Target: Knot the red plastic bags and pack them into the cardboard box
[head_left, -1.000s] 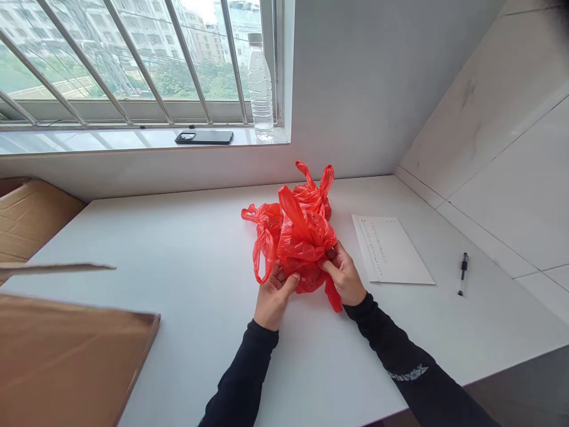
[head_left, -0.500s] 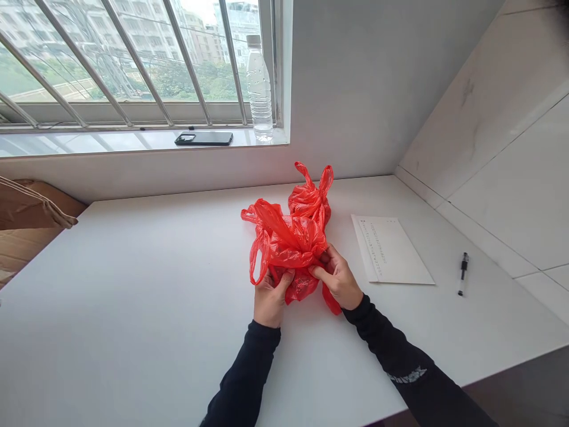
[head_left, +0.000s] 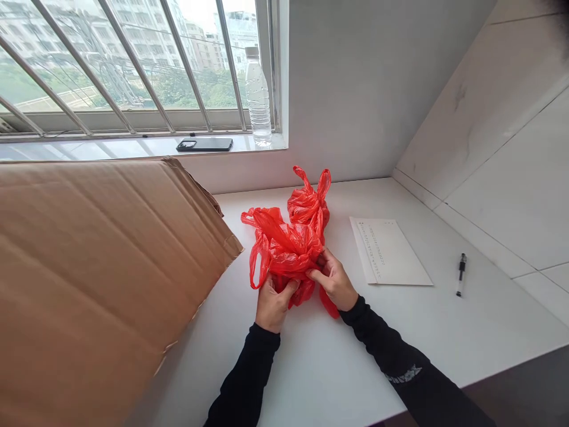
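Observation:
A crumpled red plastic bag (head_left: 296,249) with loop handles lies on the white table, in front of me. My left hand (head_left: 273,302) grips its lower left side, thumb on top. On the lower right side, my right hand (head_left: 333,279) pinches the plastic between thumb and fingers. What the bag contains is hidden. Right behind it sits a second red plastic bag (head_left: 306,207), its top tied and two loops sticking up. No hand touches that one.
A large cardboard piece (head_left: 102,284) covers the table's left side, its corner close to the front bag. Printed paper (head_left: 393,252) and a pen (head_left: 461,274) lie to the right. A phone (head_left: 204,145) and a water bottle (head_left: 258,101) are on the windowsill.
The large cardboard piece has come in from the left and now covers much of the table there. Both hands keep their hold on the front bag, with only slight movement.

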Available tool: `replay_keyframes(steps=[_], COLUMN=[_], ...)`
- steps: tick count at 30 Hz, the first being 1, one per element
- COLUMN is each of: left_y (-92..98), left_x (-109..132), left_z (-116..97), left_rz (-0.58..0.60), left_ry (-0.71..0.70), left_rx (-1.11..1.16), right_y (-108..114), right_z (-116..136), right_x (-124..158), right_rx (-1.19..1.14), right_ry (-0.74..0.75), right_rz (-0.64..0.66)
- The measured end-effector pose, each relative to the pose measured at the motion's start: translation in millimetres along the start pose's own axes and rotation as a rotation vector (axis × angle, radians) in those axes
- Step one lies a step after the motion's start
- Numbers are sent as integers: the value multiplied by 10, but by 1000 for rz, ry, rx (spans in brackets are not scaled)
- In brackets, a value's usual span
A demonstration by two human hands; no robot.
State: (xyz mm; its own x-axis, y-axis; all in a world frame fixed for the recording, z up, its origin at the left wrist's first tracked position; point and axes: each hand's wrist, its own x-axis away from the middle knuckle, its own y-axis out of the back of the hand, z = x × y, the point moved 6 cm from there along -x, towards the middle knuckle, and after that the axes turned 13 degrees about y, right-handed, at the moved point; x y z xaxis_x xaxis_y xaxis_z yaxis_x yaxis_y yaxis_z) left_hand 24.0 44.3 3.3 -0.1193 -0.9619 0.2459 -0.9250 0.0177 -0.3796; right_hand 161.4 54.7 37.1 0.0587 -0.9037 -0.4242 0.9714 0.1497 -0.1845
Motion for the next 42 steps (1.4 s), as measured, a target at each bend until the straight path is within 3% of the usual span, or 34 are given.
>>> replay_keyframes(steps=[6, 9, 11, 14, 16, 18, 20, 22, 26, 30, 33, 35, 37, 39, 41, 42], left_y=[-27, -15, -38, -203, -285, -282, -236, -216, -352, -426, -51, 397, 962, 1581, 2174, 2408], left_x=[99, 178, 245, 323, 337, 340, 368, 447, 819, 1339, 1587, 1616, 1559, 1417, 1237, 1140], left_z=[-4, 46, 19, -121, -195, -252, -320, -419, -816, -1655, -2498, -2975, -3300, -3366, -3216, -3145], left_rz=[49, -31, -99, -64, -62, -138, -233, -284, -220, -147, -327, -462, -599, -719, -798, -805], left_ry=[-7, 90, 87, 16, 35, 83, 109, 102, 62, 35, -50, -90, -147, -56, 166, 201], left_rx=[13, 161, 168, 71, 56, 63, 73, 92, 109, -19, -227, -343, -416, -528, -648, -709], right_y=[110, 178, 165, 71, -5, -46, -18, 74, 214, 193, 133, 103, 83, 79, 89, 99], right_z=[-51, -56, -18, 113, 190, 218, 216, 206, 153, 72, -13, -74, -138, -208, -291, -337], right_x=[23, 46, 71, 141, 210, 274, 305, 298, 253, 255, 286, 313, 339, 365, 388, 399], right_rx=[-2, 5, 47, 177, 248, 270, 222, 106, -107, -61, 24, 70, 103, 139, 187, 214], right_ry=[-41, -39, -22, 61, 97, 79, 40, 13, -58, -140, -173, -188, -207, -229, -253, -266], right_rz=[-113, -145, -99, 30, 118, 174, 142, 16, -182, -199, -164, -140, -106, -75, -54, -50])
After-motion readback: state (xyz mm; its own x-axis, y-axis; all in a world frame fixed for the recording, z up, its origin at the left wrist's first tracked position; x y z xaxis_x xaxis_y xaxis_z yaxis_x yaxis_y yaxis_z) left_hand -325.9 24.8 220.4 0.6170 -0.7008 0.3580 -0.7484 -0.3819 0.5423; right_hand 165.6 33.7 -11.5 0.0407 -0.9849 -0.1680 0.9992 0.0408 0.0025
